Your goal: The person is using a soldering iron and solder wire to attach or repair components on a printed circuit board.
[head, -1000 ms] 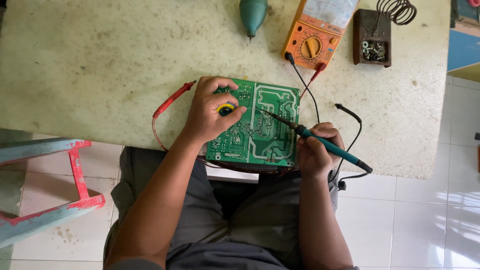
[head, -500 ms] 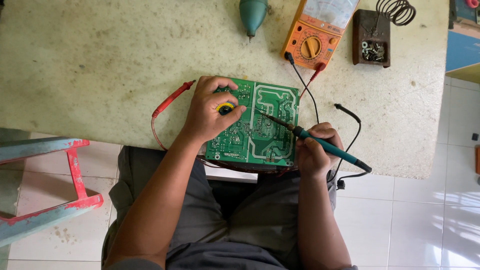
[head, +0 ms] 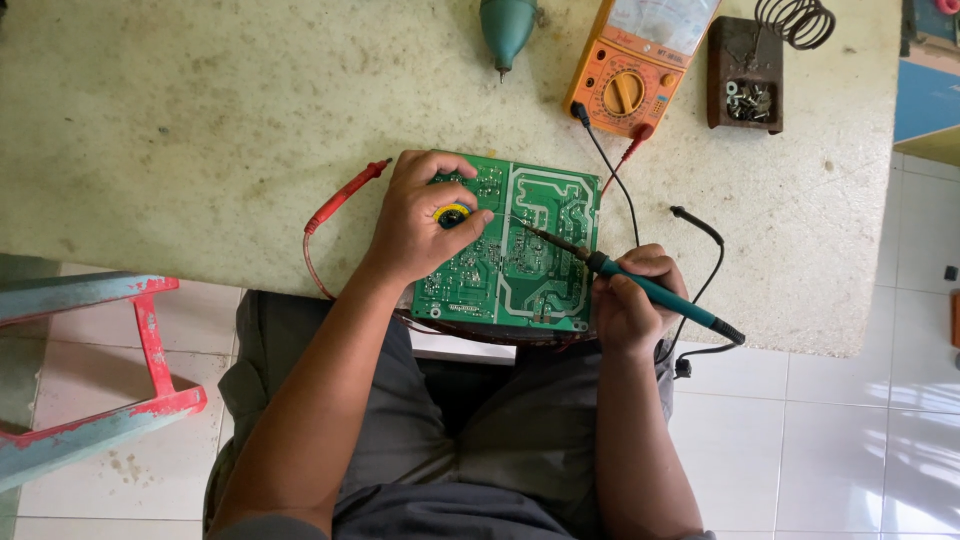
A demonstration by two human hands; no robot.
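- At the far left of the scene a red and pale-blue stool frame (head: 100, 350) is standing on the white floor tiles, beside my knee.
- A red probe (head: 345, 195) is lying on the tabletop (head: 200, 120) just left of the board, its red lead looping back under the board's near edge.
- My left hand (head: 425, 220) is resting on the left half of the green circuit board (head: 540, 250), fingers curled and pinching a small yellow-ringed spool (head: 452, 215) against it.
- The board is lying copper side up at the near edge of the tabletop, above my lap.
- My right hand (head: 630, 300) is clenching the teal handle of a soldering iron (head: 640, 285) like a pen; its tip is touching the board near the middle.
- Farther back, a teal tool (head: 507, 28) is pointing toward me, with an orange multimeter (head: 635, 75) to its right, red and black leads running from it.
- At the far right a brown iron stand (head: 745, 75) with a wire coil is sitting near the tabletop's corner.
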